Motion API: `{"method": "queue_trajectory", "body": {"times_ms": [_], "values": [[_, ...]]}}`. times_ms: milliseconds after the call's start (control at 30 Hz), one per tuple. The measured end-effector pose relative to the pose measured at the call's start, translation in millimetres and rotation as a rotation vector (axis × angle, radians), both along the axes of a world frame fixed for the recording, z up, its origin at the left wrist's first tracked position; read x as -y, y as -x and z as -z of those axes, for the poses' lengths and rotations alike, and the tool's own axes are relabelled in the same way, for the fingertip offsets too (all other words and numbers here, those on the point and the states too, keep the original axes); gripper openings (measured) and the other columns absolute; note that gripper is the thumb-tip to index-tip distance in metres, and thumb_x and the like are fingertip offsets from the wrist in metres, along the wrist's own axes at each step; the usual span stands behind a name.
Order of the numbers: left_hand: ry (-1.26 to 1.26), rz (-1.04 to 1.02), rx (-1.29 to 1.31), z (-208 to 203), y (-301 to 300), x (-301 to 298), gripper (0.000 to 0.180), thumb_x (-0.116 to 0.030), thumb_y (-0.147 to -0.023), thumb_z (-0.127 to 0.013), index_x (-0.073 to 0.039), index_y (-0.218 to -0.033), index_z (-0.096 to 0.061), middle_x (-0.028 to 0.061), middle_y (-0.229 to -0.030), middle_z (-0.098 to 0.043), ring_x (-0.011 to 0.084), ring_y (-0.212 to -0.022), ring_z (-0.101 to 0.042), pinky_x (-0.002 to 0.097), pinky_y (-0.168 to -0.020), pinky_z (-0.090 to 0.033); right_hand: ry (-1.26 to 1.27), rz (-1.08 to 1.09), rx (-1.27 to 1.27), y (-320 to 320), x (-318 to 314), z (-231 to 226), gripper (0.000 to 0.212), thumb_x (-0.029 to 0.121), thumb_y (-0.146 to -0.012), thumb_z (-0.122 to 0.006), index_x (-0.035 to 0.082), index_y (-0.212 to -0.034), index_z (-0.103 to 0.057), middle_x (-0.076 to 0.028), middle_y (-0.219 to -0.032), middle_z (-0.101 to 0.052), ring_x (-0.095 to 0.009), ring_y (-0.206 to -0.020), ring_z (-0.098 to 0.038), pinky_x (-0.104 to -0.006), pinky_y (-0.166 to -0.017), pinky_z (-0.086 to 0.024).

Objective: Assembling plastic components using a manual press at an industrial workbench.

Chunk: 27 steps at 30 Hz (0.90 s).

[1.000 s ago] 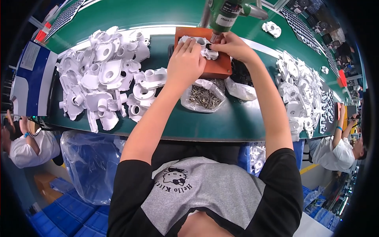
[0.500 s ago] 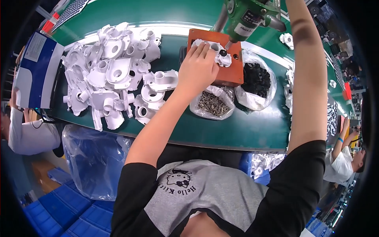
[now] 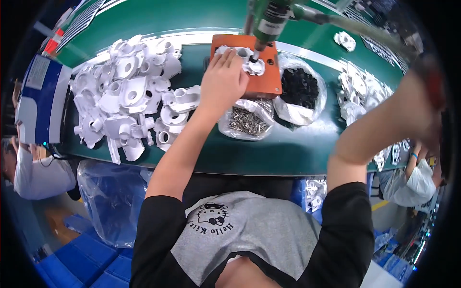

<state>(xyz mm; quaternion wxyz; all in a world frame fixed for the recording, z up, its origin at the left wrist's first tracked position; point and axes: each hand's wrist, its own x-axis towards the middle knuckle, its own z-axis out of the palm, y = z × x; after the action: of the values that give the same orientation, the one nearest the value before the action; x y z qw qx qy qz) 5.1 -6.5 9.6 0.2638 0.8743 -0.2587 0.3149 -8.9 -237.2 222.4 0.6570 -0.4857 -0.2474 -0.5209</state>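
My left hand (image 3: 224,72) presses a white plastic housing (image 3: 256,67) onto an orange fixture block (image 3: 267,85), fingers laid over the housing's left side. The tip of a green hand press (image 3: 271,24) comes down on the small black piece at the housing's right end, hiding most of it. Far out at the right rim, my right hand (image 3: 427,93) is closed around the red end of the press lever (image 3: 355,25); motion blurs it and its fingers are hard to separate.
White housings (image 3: 127,96) lie heaped at left, with more (image 3: 357,91) at right. Near the block are a bag of screws (image 3: 247,122) and a bag of black parts (image 3: 300,89). A blue-and-white box (image 3: 41,96) stands far left. People work at both sides.
The press tip has dropped onto the black piece. My right arm has swung down and outward, bringing the lever into view. My left hand stays on the housing; the whole view has shifted slightly.
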Motion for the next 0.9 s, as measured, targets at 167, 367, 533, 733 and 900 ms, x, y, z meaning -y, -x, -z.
{"method": "queue_trajectory", "body": {"times_ms": [167,367,533,733,900], "values": [[-0.013,-0.021,-0.015,2.3,3.4,-7.1,0.018,-0.009,-0.079,-0.054,0.002,-0.093,-0.054,0.0227,-0.112,-0.061,0.0345,-0.109,-0.058,0.045,-0.098,-0.042,0.639,-0.052,-0.208,141.7,-16.8,128.5,0.036,0.028,-0.083,-0.051,0.013,-0.05,-0.049,0.001,-0.064,-0.058,-0.024,-0.067,-0.056,-0.0438,-0.082,-0.039],[-0.006,-0.021,-0.032,5.3,3.3,-10.6,0.023,-0.009,-0.079,-0.055,0.004,-0.098,-0.054,0.0261,-0.111,-0.061,0.0378,-0.108,-0.057,0.0455,-0.098,-0.043,0.774,-0.205,0.038,113.6,-6.9,108.4,0.025,0.023,-0.079,-0.058,0.005,-0.062,-0.058,-0.007,-0.07,-0.061,-0.026,-0.072,-0.057,-0.0437,-0.075,-0.041],[0.046,-0.016,-0.171,-6.9,10.6,-2.8,0.035,-0.011,-0.079,-0.058,0.006,-0.109,-0.052,0.0236,-0.103,-0.062,0.0373,-0.102,-0.058,0.0425,-0.093,-0.045,-0.057,-0.784,-0.007,14.1,3.9,45.4,0.051,0.031,-0.092,-0.045,-0.002,-0.13,-0.041,-0.017,-0.111,-0.059,-0.026,-0.113,-0.052,-0.0336,-0.093,-0.042],[-0.012,-0.098,-0.222,-1.6,3.4,5.8,0.049,-0.026,-0.084,-0.06,0.003,-0.123,-0.049,0.0224,-0.128,-0.05,0.036,-0.12,-0.047,0.0415,-0.1,-0.037,0.012,-0.806,-0.368,-122.6,-22.9,-22.6,0.019,0.019,-0.086,-0.054,0.011,-0.102,-0.056,-0.003,-0.077,-0.058,-0.008,-0.067,-0.052,-0.023,-0.059,-0.041],[-0.039,-0.169,-0.327,6.8,-4.5,-14.6,0.05,-0.036,-0.087,-0.058,-0.012,-0.13,-0.048,0.0227,-0.147,-0.028,0.0386,-0.133,-0.033,0.0438,-0.107,-0.029,0.039,-0.406,-0.721,-78.5,-32.3,43.1,0.031,0.022,-0.089,-0.054,0.004,-0.114,-0.052,-0.009,-0.101,-0.057,-0.018,-0.095,-0.053,-0.0312,-0.077,-0.043]]}}
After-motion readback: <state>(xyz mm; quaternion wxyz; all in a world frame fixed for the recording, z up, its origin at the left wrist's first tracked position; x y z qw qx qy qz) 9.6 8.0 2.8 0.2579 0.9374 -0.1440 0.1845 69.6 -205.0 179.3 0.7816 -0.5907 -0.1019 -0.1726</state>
